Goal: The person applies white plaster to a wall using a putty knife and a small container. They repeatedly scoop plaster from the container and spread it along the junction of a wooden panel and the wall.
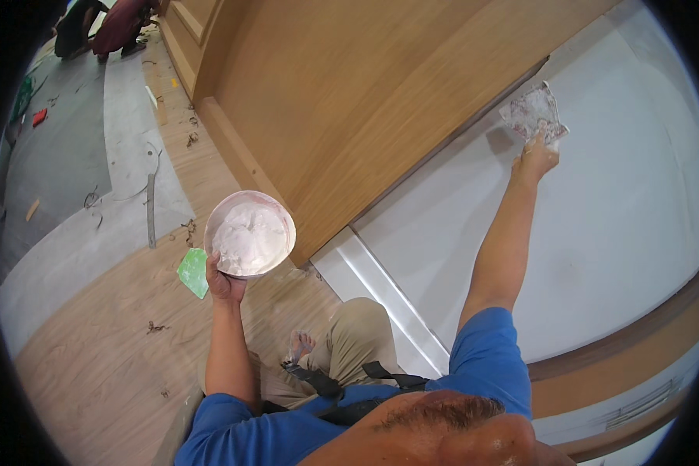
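My left hand (224,286) grips the lower edge of a round, pale bowl (291,233), which is tilted so its inside shows. Thick whitish-pink putty (248,237) fills much of it. Beside that hand a green, flat, angular scraper blade (193,273) sticks out to the left; whether the same fingers hold it is hidden. With its arm stretched far out to the right, my right hand (536,159) is closed around a putty-smeared, wide flat scraper (532,111). That scraper lies against or close to the white wall panel (598,210); contact is hard to tell.
A wood panel (380,101) borders the white surface along a dark gap. Wood-grain floor (109,342) with scraps lies left, beside grey sheeting (62,155). A red object (39,117) and a thin strip (151,210) rest there. Two people (116,27) crouch at the far left.
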Demonstrator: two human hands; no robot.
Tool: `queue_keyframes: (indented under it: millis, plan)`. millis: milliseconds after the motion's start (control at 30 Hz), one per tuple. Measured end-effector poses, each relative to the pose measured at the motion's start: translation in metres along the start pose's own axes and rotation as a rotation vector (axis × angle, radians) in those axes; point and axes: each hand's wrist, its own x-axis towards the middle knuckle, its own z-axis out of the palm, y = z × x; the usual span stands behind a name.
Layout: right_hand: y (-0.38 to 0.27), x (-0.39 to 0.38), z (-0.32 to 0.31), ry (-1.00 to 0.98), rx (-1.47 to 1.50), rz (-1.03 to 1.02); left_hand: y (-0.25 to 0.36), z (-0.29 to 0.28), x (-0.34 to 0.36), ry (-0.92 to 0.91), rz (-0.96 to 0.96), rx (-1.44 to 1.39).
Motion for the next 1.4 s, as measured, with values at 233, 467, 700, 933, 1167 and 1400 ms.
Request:
queue_keyframes:
  millis: [233,467,700,933,1167,1400]
  plan:
    - [0.012,0.041,0.024,-0.032,0.163,0.095,0.002,-0.003,0.006,-0.032,-0.008,-0.011]
    - [0.014,0.053,0.03,0.065,0.081,0.078,0.0,-0.006,0.009,-0.019,0.001,0.004]
    - [0.014,0.065,0.028,0.116,-0.12,0.09,0.0,-0.007,0.008,0.013,-0.005,0.013]
    - [0.013,0.073,0.018,0.054,-0.687,0.013,0.002,-0.007,0.008,0.006,-0.009,0.019]
    - [0.008,0.068,0.013,0.069,-0.863,-0.075,0.003,-0.003,0.005,0.034,-0.021,0.031]
    - [0.016,0.087,-0.028,-0.016,-1.076,-0.227,-0.001,0.004,0.008,-0.014,0.009,0.024]
